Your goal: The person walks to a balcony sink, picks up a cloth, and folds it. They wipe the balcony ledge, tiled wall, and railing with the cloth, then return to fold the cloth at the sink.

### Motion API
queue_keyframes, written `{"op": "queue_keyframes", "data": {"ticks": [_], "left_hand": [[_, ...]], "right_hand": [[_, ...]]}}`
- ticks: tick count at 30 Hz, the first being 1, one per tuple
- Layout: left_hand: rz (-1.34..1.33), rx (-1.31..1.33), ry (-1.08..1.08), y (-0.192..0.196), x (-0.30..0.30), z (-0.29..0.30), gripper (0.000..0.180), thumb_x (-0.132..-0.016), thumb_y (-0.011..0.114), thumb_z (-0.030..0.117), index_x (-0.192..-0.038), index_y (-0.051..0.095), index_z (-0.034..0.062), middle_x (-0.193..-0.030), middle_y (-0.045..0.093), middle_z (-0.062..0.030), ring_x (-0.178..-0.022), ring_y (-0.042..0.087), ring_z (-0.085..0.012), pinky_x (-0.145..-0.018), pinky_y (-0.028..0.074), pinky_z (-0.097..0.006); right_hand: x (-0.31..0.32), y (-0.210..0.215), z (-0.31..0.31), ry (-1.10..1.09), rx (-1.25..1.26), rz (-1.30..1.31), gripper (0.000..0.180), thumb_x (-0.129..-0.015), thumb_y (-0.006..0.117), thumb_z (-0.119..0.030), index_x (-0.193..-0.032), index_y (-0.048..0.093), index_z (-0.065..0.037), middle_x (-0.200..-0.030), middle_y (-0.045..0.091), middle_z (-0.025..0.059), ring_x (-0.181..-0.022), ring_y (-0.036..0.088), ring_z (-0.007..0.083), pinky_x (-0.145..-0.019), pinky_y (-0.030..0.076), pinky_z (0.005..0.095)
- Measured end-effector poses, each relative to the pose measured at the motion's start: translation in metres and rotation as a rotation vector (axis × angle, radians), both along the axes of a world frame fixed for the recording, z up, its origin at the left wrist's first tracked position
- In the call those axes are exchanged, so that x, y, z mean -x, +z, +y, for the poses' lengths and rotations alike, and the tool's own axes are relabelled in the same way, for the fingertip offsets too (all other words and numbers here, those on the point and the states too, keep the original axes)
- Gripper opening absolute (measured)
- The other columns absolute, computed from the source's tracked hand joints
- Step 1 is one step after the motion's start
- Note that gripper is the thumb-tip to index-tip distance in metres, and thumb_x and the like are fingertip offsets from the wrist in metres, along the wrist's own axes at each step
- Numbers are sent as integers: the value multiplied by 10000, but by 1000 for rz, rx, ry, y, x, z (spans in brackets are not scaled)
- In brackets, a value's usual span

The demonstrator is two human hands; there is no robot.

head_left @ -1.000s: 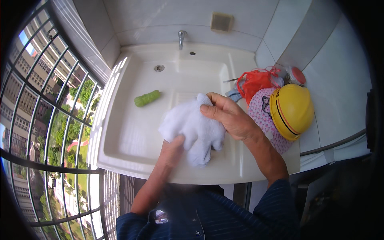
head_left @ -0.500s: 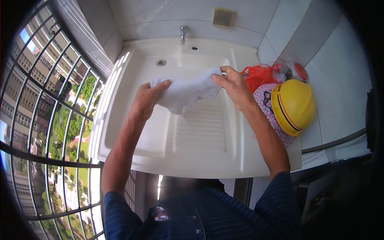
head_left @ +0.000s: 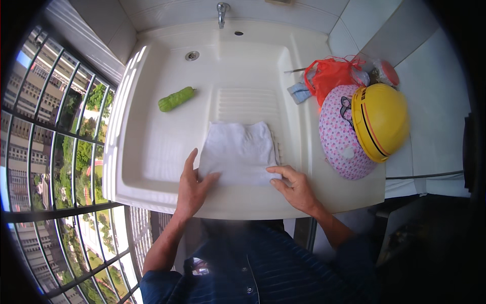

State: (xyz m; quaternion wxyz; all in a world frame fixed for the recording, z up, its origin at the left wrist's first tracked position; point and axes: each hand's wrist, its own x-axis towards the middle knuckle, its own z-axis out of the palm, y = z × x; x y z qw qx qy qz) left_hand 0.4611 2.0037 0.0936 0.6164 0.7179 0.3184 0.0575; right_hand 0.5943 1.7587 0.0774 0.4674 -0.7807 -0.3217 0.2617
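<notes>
Leftward, one green ridged object (head_left: 176, 99) in sink (head_left: 243, 201). Left hand (head_left: 194, 190): spread wide, thumb at near-left corner of one white cloth (head_left: 240, 152), flat by the sink's near edge. Right hand (head_left: 297, 191): half-curled, fingertips touching near-right corner, pinch unclear. One yellow helmet (head_left: 385, 121), right edge.

The rectangular white cloth (head_left: 237, 152) looks matt and softly napped. Beneath it, the broad white ceramic-looking sink (head_left: 162, 139) is smooth and glossy, ridged at its washboard panel (head_left: 248, 104). The silvery curved tap (head_left: 221, 15) is shiny metal; the elongated green object (head_left: 176, 99), bumpy; the domed yellow helmet (head_left: 387, 121), glossy hard plastic.
</notes>
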Motion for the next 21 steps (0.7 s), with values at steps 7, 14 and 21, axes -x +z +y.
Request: {"op": "queue_keyframes", "data": {"ticks": [7, 14, 21], "left_hand": [[-6, -487, -129, -8, 19, -14, 407, -768, 759, 105, -1161, 652, 98, -1114, 630, -110, -951, 564, -241, -891, 434, -372], [-135, -1079, -312, -10, 9, -9, 706, -658, 837, 223, -1304, 557, 168, -1480, 350, -158, -1322, 381, -381, -1035, 362, -514], [-122, -1017, -691, -16, -13, 14, 702, -709, 774, 302, -1351, 520, 171, -1477, 397, -107, -1388, 331, -322, -1117, 275, -514]], "right_hand": [[25, 9, 1, -56, 12, -286, 356, -789, 698, 5, -1140, 638, -15, -1144, 572, 176, -1020, 581, 287, -855, 481, 328], [9, 23, 26, 127, 77, -624, 607, -723, 798, -276, -1247, 591, -51, -1441, 359, 212, -1338, 320, 431, -1064, 307, 531], [-11, -2, 42, 307, 163, -583, 758, -775, 714, -455, -1368, 472, -48, -1501, 236, 244, -1404, 170, 451, -1100, 206, 588]]}}
